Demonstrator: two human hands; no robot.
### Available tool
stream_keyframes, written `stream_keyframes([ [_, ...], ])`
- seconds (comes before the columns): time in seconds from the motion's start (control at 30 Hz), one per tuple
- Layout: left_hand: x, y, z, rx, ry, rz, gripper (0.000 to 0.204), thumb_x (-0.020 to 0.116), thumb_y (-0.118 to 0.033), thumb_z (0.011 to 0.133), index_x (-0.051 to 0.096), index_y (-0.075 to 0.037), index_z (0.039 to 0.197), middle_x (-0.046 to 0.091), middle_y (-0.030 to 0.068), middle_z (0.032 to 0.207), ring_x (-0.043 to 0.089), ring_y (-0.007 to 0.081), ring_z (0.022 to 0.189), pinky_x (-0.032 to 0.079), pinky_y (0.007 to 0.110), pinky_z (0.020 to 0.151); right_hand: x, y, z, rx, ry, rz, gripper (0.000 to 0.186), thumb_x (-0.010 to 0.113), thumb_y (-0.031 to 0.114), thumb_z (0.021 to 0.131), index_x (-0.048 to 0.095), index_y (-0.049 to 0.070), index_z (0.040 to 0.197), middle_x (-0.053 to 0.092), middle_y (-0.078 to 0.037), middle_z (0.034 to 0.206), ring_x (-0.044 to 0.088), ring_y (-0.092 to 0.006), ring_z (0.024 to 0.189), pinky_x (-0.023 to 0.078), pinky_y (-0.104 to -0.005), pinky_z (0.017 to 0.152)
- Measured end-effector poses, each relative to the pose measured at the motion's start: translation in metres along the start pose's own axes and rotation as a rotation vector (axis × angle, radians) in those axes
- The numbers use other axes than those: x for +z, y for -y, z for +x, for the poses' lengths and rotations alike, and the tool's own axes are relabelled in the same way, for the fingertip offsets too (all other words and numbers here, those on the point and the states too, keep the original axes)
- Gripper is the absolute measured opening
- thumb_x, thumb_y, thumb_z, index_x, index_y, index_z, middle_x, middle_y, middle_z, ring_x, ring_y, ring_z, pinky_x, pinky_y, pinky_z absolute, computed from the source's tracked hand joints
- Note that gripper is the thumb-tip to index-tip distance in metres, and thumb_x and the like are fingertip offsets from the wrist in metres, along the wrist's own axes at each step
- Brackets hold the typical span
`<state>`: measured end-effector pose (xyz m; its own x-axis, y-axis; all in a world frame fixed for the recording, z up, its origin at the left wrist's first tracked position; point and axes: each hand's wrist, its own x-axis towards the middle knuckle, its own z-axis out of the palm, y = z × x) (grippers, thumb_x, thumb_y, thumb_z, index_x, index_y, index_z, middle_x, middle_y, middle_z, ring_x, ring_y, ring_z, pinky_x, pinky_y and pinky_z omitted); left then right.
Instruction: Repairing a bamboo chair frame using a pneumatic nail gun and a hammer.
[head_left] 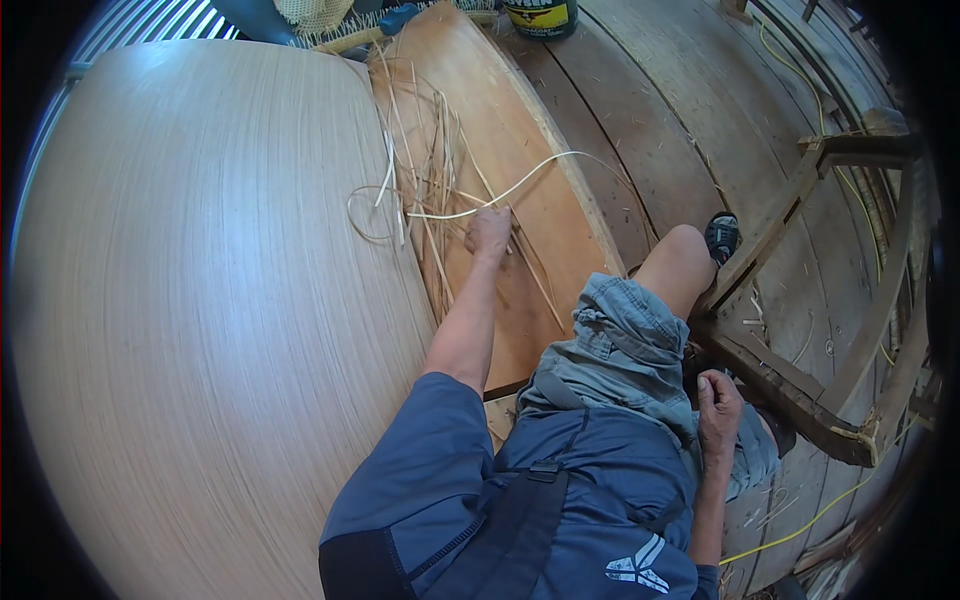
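My left hand (490, 232) reaches over the wooden board (545, 215), its fingers closed on a pale cane strip (535, 172) that curves up and away to the right. Thinner brown strips also lie close about the fingers. A loose tangle of cane strips (432, 165) is spread along the board's left side, with some ends lapping onto the wood-grain panel (215, 260). Beside my thigh my right hand (720, 410) is curled into a fist, thumb on top; nothing shows sticking out of it.
A wooden frame (770, 225) with a curved leg stands at the right on the plank floor (640, 110). A yellow cord (800, 540) runs over the floor. At the top are a dark tub with a yellow label (541, 18), a blue-headed tool (397, 18) and woven cane (314, 12).
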<state>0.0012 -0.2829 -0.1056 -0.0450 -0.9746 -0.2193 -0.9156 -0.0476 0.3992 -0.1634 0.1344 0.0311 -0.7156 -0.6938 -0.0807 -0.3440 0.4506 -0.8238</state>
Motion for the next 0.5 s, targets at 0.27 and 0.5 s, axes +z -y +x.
stream_keyframes([
  [0.27, -0.035, 0.013, -0.043, -0.386, 0.472, -1.243, 0.014, 0.053, -0.018, 0.088, 0.052, -0.014, 0.074, 0.054, -0.0023, 0.059, 0.054, 0.0097, 0.051, 0.039, 0.025, 0.042, 0.007, -0.026, -0.012, 0.049, -0.038, 0.064, 0.009, 0.058, 0.008, 0.085, 0.061, -0.001, 0.087, 0.059, -0.007, 0.076, 0.055, -0.0153, 0.067, 0.045, -0.0274, 0.063],
  [0.5, -0.072, -0.022, -0.211, -0.677, 0.842, -1.571, 0.016, 0.058, -0.024, 0.087, 0.056, -0.015, 0.075, 0.056, -0.0029, 0.06, 0.051, 0.0091, 0.049, 0.039, 0.025, 0.045, 0.01, 0.016, 0.015, 0.354, 0.234, 0.575, 0.015, 0.056, 0.014, 0.089, 0.063, 0.001, 0.088, 0.054, 0.001, 0.067, 0.047, -0.0063, 0.055, 0.037, -0.0191, 0.05],
])
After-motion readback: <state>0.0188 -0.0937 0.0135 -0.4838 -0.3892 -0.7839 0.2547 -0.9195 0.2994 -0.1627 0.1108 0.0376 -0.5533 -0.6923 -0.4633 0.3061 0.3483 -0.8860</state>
